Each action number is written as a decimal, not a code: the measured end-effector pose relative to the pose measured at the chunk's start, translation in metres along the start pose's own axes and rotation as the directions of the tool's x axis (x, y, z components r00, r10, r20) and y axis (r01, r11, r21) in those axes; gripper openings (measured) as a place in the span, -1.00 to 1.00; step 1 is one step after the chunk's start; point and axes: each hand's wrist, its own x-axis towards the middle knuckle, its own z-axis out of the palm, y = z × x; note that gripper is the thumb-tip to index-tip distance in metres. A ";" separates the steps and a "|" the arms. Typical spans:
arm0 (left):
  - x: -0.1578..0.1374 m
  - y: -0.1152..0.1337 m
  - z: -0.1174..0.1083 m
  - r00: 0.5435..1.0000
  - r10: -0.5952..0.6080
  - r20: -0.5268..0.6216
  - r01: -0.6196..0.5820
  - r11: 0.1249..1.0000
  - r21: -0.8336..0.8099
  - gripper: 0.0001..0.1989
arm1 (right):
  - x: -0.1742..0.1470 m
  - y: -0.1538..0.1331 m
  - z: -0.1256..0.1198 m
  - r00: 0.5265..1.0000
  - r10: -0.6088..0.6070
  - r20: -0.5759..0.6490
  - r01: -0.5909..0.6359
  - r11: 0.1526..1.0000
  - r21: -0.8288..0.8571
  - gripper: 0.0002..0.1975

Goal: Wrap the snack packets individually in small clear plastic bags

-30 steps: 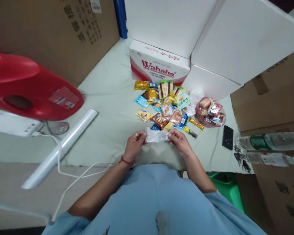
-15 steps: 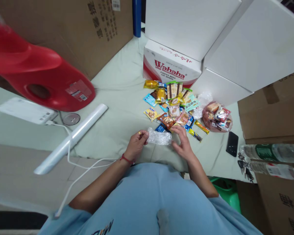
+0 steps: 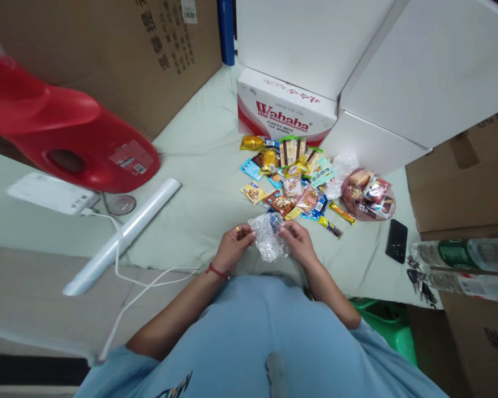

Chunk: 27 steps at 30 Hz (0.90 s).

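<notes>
A clear bubble wrap bag (image 3: pixel 268 246) hangs between my two hands, in front of the snack heap. My left hand (image 3: pixel 233 243) pinches its left upper edge between thumb and fingers. At its right upper corner, my right hand (image 3: pixel 297 239) has closed its fingertips on the bubble wrap. Something blue, like a snack packet (image 3: pixel 276 221), shows at the bag's top by my right fingertips; whether it is inside or behind the bag I cannot tell. Just beyond lie wrapped snacks (image 3: pixel 280 202) in several colours.
A pink bowl of snacks (image 3: pixel 392 210), a phone (image 3: pixel 397 241), keys (image 3: pixel 421 284) and plastic bottles (image 3: pixel 485 254) lie rightward. Leftward are a red jug (image 3: pixel 83 141), a white power bank (image 3: pixel 53 192) with a cable and a plastic film roll (image 3: pixel 124 235). Boxes (image 3: pixel 288 113) stand behind.
The bubble wrap bag has turned from lying sideways to hanging down, spread wider. My right hand has moved left and closed from spread fingers onto its upper corner.
</notes>
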 end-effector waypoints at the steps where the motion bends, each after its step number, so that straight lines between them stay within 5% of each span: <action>1: 0.001 0.000 -0.001 1.000 -0.005 -0.002 0.005 1.000 -0.007 -0.51 | -0.001 0.001 -0.003 0.996 0.071 -0.052 -0.064 0.990 0.124 -0.66; 4: 0.002 -0.001 -0.002 1.000 -0.016 -0.002 0.016 1.000 -0.019 -0.50 | -0.004 0.003 -0.010 0.965 0.229 -0.127 -0.159 0.897 0.414 -0.61; 7: 0.002 -0.003 -0.002 1.000 -0.005 -0.016 0.005 1.000 -0.006 -0.51 | -0.009 0.004 -0.014 0.951 0.289 -0.108 -0.191 0.828 0.527 -0.60; 12: -0.002 -0.003 -0.002 0.991 0.087 -0.099 -0.079 0.993 0.082 -0.55 | -0.018 0.000 -0.015 0.971 0.228 -0.068 -0.142 0.785 0.603 -0.68; 16: -0.004 0.001 0.007 0.996 0.079 -0.034 -0.073 0.987 0.146 -0.61 | -0.021 -0.007 -0.014 0.985 0.169 0.019 -0.145 0.774 0.617 -0.73; 20: 0.001 0.005 0.028 0.991 0.126 0.042 -0.132 0.977 0.166 -0.42 | -0.024 -0.010 -0.008 0.981 0.146 0.125 -0.192 0.781 0.594 -0.74; 27: 0.014 -0.001 0.046 0.976 0.017 0.218 0.026 0.981 -0.192 -0.55 | -0.033 -0.012 -0.006 0.973 0.172 0.151 -0.229 0.743 0.629 -0.75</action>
